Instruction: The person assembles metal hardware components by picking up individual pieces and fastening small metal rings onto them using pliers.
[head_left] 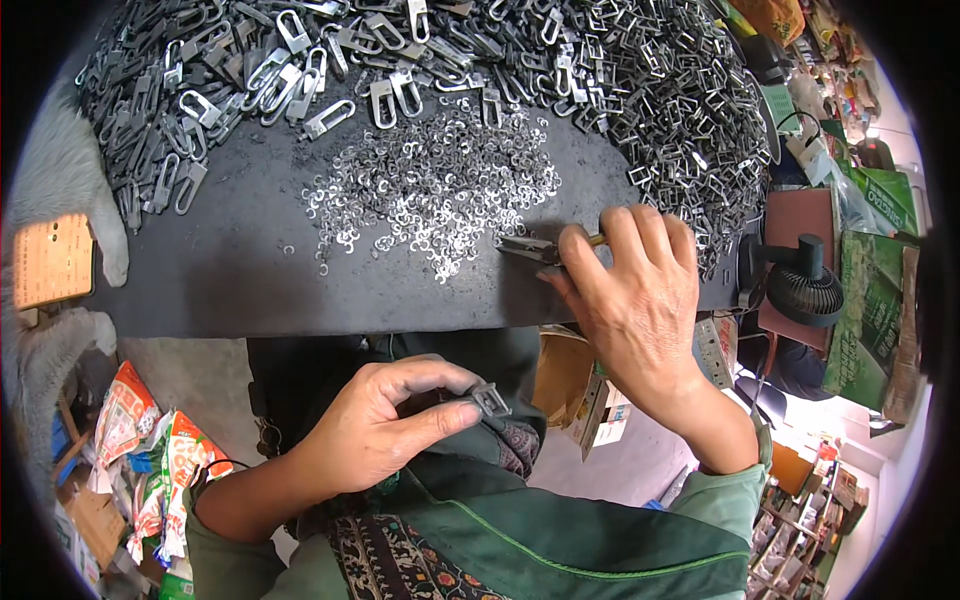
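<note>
Small C-shaped metal rings [440,190] lie in a loose heap on the dark table [260,290]. My right hand [640,290] is closed around a pair of pliers [528,248], whose jaws point left and reach the lower right edge of the ring heap. Whether the jaws grip a ring is too small to tell. Below the table's front edge, over my lap, my left hand [390,425] pinches a small grey metal buckle piece [490,400] with a squarish frame between thumb and forefinger.
Long looped metal clasps [300,75] are piled at the back left, small rectangular metal frames [660,100] at the back right. A black fan [805,290] stands at the right edge. Far left, a yellow-orange phone [55,260] lies by a grey furry thing [60,170]. Printed bags [185,470] sit below.
</note>
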